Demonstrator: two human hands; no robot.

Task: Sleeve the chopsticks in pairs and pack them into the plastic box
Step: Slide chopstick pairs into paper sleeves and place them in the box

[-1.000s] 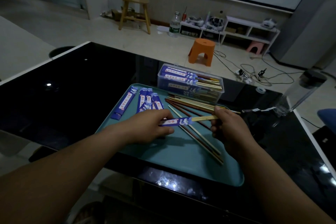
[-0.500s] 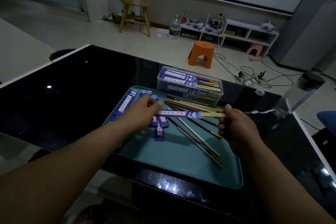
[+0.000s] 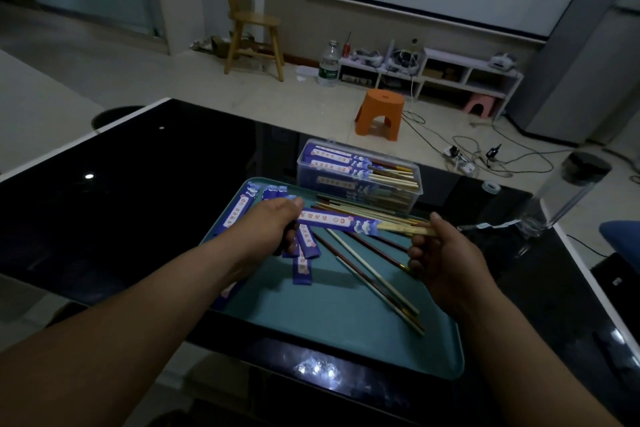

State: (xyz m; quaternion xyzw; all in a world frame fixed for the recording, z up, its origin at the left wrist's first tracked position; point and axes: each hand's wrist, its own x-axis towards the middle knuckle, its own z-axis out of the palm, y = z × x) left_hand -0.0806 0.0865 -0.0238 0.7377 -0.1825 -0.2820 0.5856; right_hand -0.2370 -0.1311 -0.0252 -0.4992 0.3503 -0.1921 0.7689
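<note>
From my remote seat I saw a glossy blue paper sleeve (image 3: 337, 221), flat and printed, with pale wooden chopsticks (image 3: 405, 228) poking out of its right end. The left hand (image 3: 277, 225) pinched the sleeve's left end, fingers curled; the right hand (image 3: 446, 263) pinched the bare stick ends between thumb and fingers. The pair hung level over the teal tray (image 3: 329, 322), just short of the clear plastic box (image 3: 300, 163), which held sleeved pairs. Slim loose chopsticks (image 3: 374, 281) and empty sleeves (image 3: 304, 253) lay on the tray. A second earlier the pair was lower and nearer me, and the empty sleeves lay tidier.
</note>
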